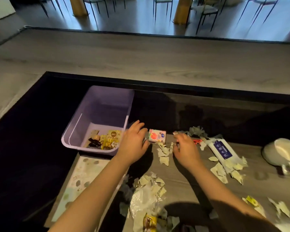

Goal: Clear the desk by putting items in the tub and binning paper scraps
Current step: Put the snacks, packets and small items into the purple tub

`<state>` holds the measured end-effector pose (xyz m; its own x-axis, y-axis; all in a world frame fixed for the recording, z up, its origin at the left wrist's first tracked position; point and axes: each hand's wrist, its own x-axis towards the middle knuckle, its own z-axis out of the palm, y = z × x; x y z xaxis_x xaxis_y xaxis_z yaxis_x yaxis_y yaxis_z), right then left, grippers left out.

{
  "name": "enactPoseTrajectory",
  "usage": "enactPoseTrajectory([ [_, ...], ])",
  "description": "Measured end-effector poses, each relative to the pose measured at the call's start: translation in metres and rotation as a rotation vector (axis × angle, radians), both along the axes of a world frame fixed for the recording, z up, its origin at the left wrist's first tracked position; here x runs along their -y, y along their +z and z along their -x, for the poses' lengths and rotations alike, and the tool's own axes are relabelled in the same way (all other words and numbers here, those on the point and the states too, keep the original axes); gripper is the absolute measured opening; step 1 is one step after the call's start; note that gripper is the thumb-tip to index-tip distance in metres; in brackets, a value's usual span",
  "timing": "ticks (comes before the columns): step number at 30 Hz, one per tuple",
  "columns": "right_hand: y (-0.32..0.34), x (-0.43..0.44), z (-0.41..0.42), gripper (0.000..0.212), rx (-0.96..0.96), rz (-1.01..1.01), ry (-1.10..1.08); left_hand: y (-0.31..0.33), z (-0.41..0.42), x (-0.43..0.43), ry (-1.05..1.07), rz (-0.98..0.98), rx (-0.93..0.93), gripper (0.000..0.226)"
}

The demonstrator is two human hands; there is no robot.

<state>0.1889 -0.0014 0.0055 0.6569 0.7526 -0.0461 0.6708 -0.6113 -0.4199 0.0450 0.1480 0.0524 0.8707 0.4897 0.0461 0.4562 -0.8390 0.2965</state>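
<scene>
Grey table (182,183): I see the tissue pack (157,135) lying between my 2 hands, right of the tub (97,114). Left hand (134,143) loose, empty; right hand (185,148) pinches a blurred paper scrap (177,133).

One view only: head cam, worn high, aimed fwd and down. The near counter (182,185) is seen close, w/ both forearms reaching in from the bottom edge; chair legs are seen far off at top.

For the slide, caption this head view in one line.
Both hands, left and right, reach toward a tissue pack beside the purple tub amid paper scraps.
</scene>
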Motion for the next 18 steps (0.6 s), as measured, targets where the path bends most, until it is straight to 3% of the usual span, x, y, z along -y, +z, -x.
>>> enactPoseTrajectory([
  [4, -0.012, 0.031, -0.033, 0.034, -0.009, 0.180, -0.075, -0.029, -0.031, 0.012, -0.009, 0.096, -0.273, 0.055],
  [7, -0.020, 0.038, -0.051, 0.040, 0.082, 0.307, 0.010, -0.044, -0.052, 0.016, -0.005, 0.156, -0.414, 0.059],
  [13, -0.023, 0.027, -0.071, 0.049, 0.158, 0.442, 0.143, -0.053, -0.092, 0.016, 0.039, 0.184, -0.480, 0.058],
  [18, -0.027, 0.023, -0.077, 0.047, 0.155, 0.457, 0.176, -0.057, -0.104, 0.011, 0.063, 0.093, -0.473, 0.053],
])
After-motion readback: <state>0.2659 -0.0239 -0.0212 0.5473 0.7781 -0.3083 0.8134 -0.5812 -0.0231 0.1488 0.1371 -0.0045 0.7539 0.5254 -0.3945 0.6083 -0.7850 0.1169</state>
